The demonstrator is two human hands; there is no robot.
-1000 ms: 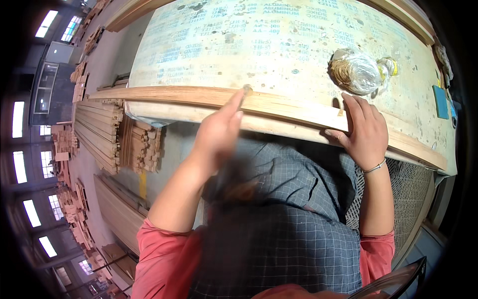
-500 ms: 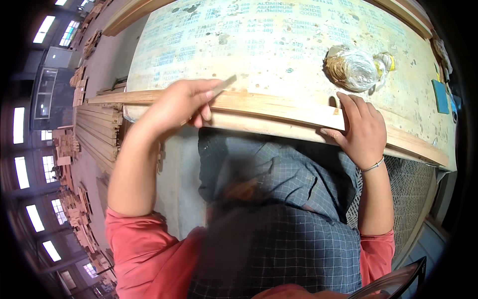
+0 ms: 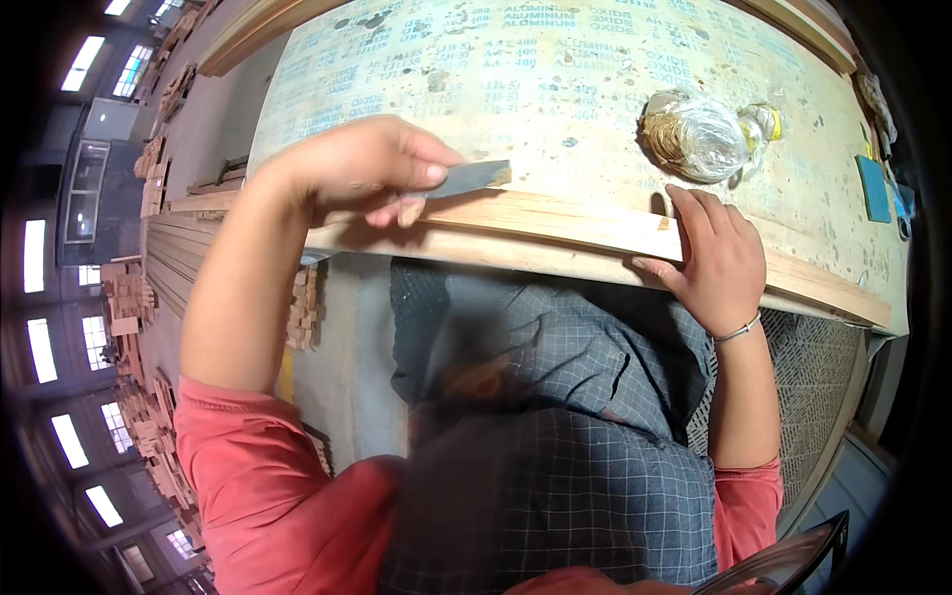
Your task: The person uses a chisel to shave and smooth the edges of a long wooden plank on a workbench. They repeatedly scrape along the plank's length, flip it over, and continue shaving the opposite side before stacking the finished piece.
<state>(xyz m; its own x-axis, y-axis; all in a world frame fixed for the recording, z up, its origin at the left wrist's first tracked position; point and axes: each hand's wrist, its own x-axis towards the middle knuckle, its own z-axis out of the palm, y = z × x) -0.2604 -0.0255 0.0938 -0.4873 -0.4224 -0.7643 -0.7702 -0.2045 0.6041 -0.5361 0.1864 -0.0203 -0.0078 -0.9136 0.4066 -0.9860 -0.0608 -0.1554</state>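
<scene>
A long pale wooden strip lies along the near edge of the table. My left hand is closed on a flat grey putty knife, with a dab of brown paste at the tip. Its blade hangs over the strip's far edge; whether they touch I cannot tell. My right hand grips the strip farther right, thumb on the near side and fingers over the far side. Beyond that hand sits a knotted clear plastic bag of brown paste.
A blue-green flat block lies near the table's right end. Wooden boards run past the far left corner. Stacked strips stand left of the table, and patterned matting covers the floor at right.
My left hand has moved slightly up and left, turning the putty knife so its flat blade now shows. The right hand and strip have hardly moved.
</scene>
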